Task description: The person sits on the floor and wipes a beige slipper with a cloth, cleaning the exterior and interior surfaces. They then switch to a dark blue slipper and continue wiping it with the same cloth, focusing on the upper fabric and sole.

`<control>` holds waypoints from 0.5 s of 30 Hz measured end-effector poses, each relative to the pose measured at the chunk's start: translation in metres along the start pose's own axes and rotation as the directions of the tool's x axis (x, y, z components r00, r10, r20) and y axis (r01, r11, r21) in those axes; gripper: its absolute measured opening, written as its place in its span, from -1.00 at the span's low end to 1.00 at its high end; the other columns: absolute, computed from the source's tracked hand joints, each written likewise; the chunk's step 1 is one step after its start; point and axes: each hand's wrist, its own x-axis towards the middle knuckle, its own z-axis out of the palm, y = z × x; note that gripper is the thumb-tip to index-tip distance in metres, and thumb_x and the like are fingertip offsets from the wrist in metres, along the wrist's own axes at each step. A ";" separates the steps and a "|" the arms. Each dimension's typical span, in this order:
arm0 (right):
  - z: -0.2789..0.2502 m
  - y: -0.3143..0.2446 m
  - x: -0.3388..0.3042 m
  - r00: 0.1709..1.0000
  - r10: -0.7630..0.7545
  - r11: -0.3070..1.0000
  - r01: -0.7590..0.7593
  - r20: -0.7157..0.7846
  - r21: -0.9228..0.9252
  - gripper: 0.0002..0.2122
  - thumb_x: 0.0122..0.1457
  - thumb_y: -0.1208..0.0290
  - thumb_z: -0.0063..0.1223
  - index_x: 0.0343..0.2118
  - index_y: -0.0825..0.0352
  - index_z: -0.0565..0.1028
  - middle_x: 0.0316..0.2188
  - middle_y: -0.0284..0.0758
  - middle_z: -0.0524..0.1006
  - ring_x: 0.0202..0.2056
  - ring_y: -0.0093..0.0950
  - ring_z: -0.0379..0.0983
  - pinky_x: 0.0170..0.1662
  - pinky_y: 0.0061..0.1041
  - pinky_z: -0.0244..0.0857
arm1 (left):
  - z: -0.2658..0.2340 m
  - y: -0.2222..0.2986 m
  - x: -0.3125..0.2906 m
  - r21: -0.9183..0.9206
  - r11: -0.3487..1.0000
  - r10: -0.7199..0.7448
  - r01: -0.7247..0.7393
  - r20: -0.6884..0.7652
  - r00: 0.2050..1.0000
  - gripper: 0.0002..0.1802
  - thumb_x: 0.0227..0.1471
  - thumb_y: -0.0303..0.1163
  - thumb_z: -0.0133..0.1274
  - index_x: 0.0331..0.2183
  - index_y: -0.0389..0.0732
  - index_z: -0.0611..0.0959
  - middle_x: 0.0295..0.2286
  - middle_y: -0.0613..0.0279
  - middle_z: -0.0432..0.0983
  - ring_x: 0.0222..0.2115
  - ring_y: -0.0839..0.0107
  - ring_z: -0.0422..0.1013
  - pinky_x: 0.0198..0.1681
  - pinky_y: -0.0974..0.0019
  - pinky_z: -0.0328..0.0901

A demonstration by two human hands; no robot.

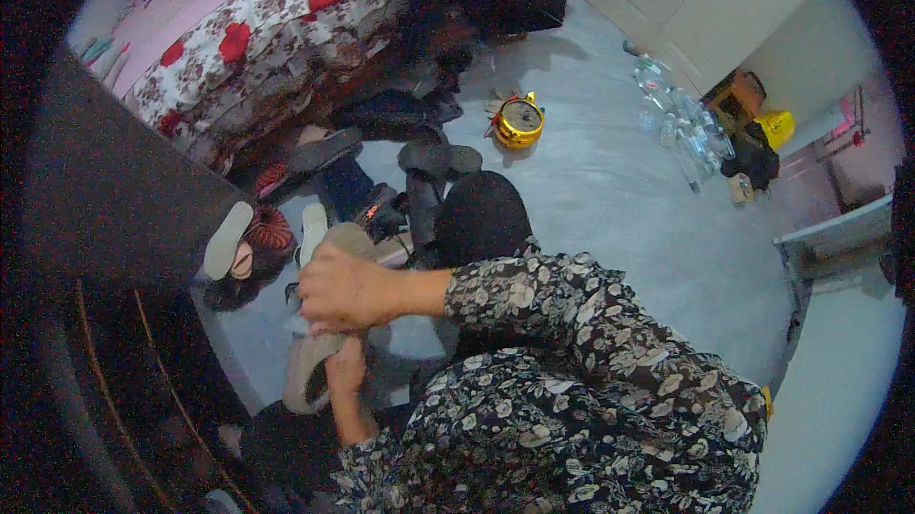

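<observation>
A beige-grey slide slipper is held up in front of me, left of the middle of the view. My left hand grips it at the opening of its wide strap, fingers partly hidden. Across the slipper's middle lies my right hand, a little blurred, with its fingers bent over it; whether a cloth is under them I cannot make out. The slipper's rounded end shows beyond the right hand. On the floor just past it lie a white-soled shoe and a dark red ribbed shoe.
More footwear, such as a dark slipper, is strewn beside the bed with its floral cover. A yellow round clock-like object sits on the floor. Several clear plastic bottles lie along the right wall. Dark furniture stands at left.
</observation>
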 end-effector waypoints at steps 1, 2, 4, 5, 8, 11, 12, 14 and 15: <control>-0.001 0.005 -0.001 0.997 0.064 0.997 -0.063 0.043 -0.035 -0.78 -0.09 0.14 0.10 -0.52 0.18 0.42 -0.49 -0.38 0.37 -0.30 -0.36 0.33 -0.24 -0.31 0.16 | 0.004 -0.003 0.006 -0.080 0.996 0.027 -0.031 -0.046 0.999 -0.61 0.16 -0.29 -0.17 -0.02 -0.27 0.43 -0.02 -0.03 0.34 0.02 0.14 0.24 0.08 0.23 0.07; -0.001 0.007 0.001 0.990 0.114 0.992 -0.110 0.082 -0.056 -0.78 -0.09 0.15 0.11 -0.53 0.18 0.42 -0.51 -0.37 0.38 -0.32 -0.35 0.34 -0.27 -0.32 0.18 | 0.008 -0.007 0.003 -0.233 0.965 0.077 -0.122 -0.191 0.979 -0.59 0.15 -0.27 -0.15 -0.03 -0.31 0.43 -0.03 -0.01 0.35 0.01 0.15 0.24 0.09 0.22 0.06; 0.000 0.022 0.000 0.987 0.146 0.987 -0.141 0.070 -0.072 -0.79 -0.11 0.18 0.13 -0.56 0.19 0.42 -0.52 -0.35 0.40 -0.37 -0.32 0.36 -0.34 -0.34 0.22 | 0.014 -0.007 0.006 -0.466 0.828 0.121 -0.313 -0.396 0.910 -0.56 0.12 -0.25 -0.09 -0.05 -0.37 0.43 -0.05 0.02 0.37 0.00 0.17 0.25 0.09 0.21 0.06; 0.005 0.032 -0.002 0.992 0.127 0.991 -0.126 0.015 -0.051 -0.80 -0.12 0.21 0.15 -0.57 0.20 0.42 -0.53 -0.33 0.41 -0.40 -0.30 0.37 -0.38 -0.35 0.23 | 0.009 -0.002 0.005 -0.552 0.762 0.090 -0.337 -0.426 0.900 -0.56 0.11 -0.27 -0.07 -0.05 -0.38 0.43 -0.05 0.04 0.37 0.00 0.19 0.26 0.09 0.22 0.07; 0.000 0.045 -0.005 0.970 0.210 0.974 -0.219 -0.123 -0.060 -0.85 -0.07 0.34 0.15 -0.51 0.27 0.45 -0.48 -0.27 0.44 -0.38 -0.25 0.37 -0.36 -0.34 0.26 | -0.006 0.014 0.003 -0.783 0.516 -0.010 -0.348 -0.411 0.912 -0.57 0.08 -0.33 -0.03 -0.05 -0.38 0.44 -0.05 0.09 0.37 -0.02 0.25 0.27 0.08 0.25 0.10; -0.002 0.048 -0.007 0.913 0.348 0.937 -0.349 -0.213 0.033 -0.86 -0.01 0.41 0.13 -0.43 0.34 0.46 -0.44 -0.23 0.45 -0.36 -0.21 0.37 -0.32 -0.33 0.27 | -0.011 0.023 0.003 -0.941 0.117 -0.105 -0.317 -0.329 0.938 -0.58 0.08 -0.35 -0.02 -0.06 -0.39 0.44 -0.06 0.13 0.37 -0.03 0.32 0.29 0.05 0.29 0.14; 0.004 0.043 -0.007 0.879 0.425 0.904 -0.426 -0.215 0.048 -0.85 0.00 0.41 0.13 -0.39 0.34 0.47 -0.43 -0.22 0.45 -0.34 -0.21 0.37 -0.30 -0.35 0.27 | -0.010 0.024 0.003 -0.944 -0.049 -0.106 -0.326 -0.319 0.942 -0.58 0.08 -0.34 -0.02 -0.07 -0.40 0.45 -0.06 0.14 0.37 -0.04 0.34 0.29 0.04 0.30 0.15; 0.003 0.037 -0.001 0.858 0.464 0.885 -0.463 -0.220 0.059 -0.85 0.00 0.42 0.13 -0.38 0.34 0.48 -0.42 -0.20 0.45 -0.32 -0.22 0.38 -0.28 -0.36 0.28 | -0.023 0.029 -0.001 -0.923 -0.207 -0.110 -0.325 -0.308 0.945 -0.59 0.08 -0.34 -0.02 -0.07 -0.39 0.45 -0.07 0.16 0.38 -0.05 0.36 0.30 0.03 0.31 0.16; 0.002 0.034 0.001 0.846 0.484 0.873 -0.483 -0.222 0.063 -0.85 0.00 0.43 0.13 -0.38 0.35 0.48 -0.41 -0.20 0.45 -0.31 -0.22 0.39 -0.26 -0.36 0.28 | -0.026 0.028 -0.001 -0.926 -0.201 -0.118 -0.321 -0.302 0.946 -0.59 0.08 -0.34 -0.02 -0.07 -0.39 0.45 -0.07 0.16 0.38 -0.05 0.36 0.30 0.02 0.31 0.17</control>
